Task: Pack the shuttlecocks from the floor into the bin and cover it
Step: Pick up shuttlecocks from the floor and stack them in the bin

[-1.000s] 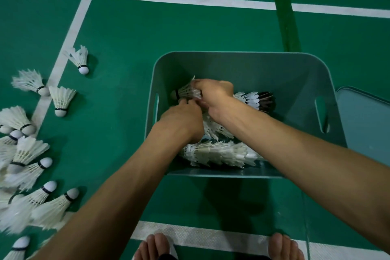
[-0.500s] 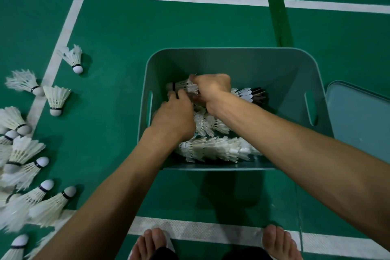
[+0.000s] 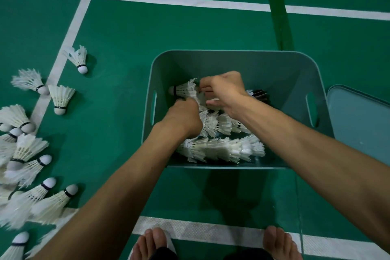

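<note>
A grey-green bin stands on the green court floor, with rows of white shuttlecocks lying nested inside it. Both my hands are down in the bin. My left hand rests on the pile near the left wall, fingers curled around a row of shuttlecocks whose cork tip points left. My right hand pinches the feathered end of that same row. Several loose shuttlecocks lie on the floor to the left. The bin's lid lies flat on the floor to the right.
White court lines cross the floor behind the bin and under my bare feet. A dark green tape strip runs away from the bin's far edge. One dark shuttlecock lies against the bin's right side.
The view has shifted slightly. Both hands stay in the bin on the top row of shuttlecocks; my right hand's fingers have spread a little along the feathers.
</note>
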The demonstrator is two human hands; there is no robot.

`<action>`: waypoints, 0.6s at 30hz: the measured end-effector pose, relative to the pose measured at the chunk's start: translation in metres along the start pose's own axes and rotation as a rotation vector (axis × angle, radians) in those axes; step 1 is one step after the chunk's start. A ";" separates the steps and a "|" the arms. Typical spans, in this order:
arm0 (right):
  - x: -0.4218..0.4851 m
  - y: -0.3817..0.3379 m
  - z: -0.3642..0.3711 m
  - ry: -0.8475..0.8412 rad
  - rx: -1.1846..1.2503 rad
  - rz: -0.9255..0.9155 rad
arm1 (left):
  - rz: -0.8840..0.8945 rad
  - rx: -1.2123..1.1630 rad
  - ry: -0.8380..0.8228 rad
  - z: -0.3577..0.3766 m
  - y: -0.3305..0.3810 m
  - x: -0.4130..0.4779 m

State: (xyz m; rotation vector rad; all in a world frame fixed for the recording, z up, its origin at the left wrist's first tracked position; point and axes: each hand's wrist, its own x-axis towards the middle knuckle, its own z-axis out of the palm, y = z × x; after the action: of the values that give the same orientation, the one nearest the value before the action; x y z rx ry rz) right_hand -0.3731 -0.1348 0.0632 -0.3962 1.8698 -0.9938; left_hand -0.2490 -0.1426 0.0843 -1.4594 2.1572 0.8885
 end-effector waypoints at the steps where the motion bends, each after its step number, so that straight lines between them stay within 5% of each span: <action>1: -0.002 0.000 -0.005 0.010 0.003 -0.006 | 0.004 0.000 0.004 0.000 0.001 -0.001; 10: -0.040 -0.010 -0.037 -0.007 0.161 -0.024 | 0.111 0.041 0.148 -0.016 -0.008 -0.032; 18: -0.119 -0.041 0.017 -0.288 0.122 -0.326 | 0.048 -0.520 0.877 -0.036 -0.070 -0.107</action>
State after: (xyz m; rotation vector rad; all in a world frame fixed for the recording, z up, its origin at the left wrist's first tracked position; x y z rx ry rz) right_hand -0.3044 -0.0925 0.1618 -0.7472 1.5051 -1.1907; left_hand -0.1420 -0.1128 0.1578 -2.4070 2.6735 0.9899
